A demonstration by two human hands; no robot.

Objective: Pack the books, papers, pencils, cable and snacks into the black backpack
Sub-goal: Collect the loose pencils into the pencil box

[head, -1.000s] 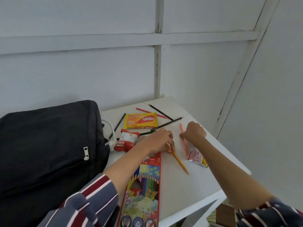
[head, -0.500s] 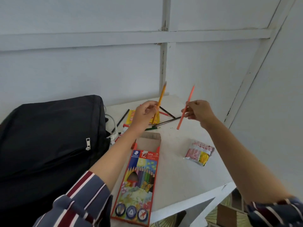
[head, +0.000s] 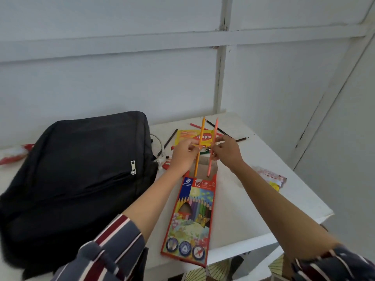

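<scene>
My left hand (head: 183, 156) pinches an orange pencil (head: 200, 136), held nearly upright with its lower end at the open mouth of the coloured-pencil box (head: 192, 216). My right hand (head: 227, 152) pinches a pink pencil (head: 214, 134) the same way, its lower end also at the box's mouth. The box lies flat on the white table (head: 253, 209) with its flap open. The black backpack (head: 81, 175) lies zipped on the left. Beyond my hands lie a yellow snack pack (head: 188, 135), loose pencils (head: 217, 127) and a white cable (head: 159, 141).
A red-and-white snack packet (head: 166, 164) lies by the backpack's corner, another wrapper (head: 14, 154) beyond the bag at far left. A pink and yellow snack packet (head: 273, 177) sits near the table's right edge. White walls stand close behind and to the right.
Both hands lifted a pencil off the table, turned them upright and brought them down together to the box's open end. The view has tilted down.
</scene>
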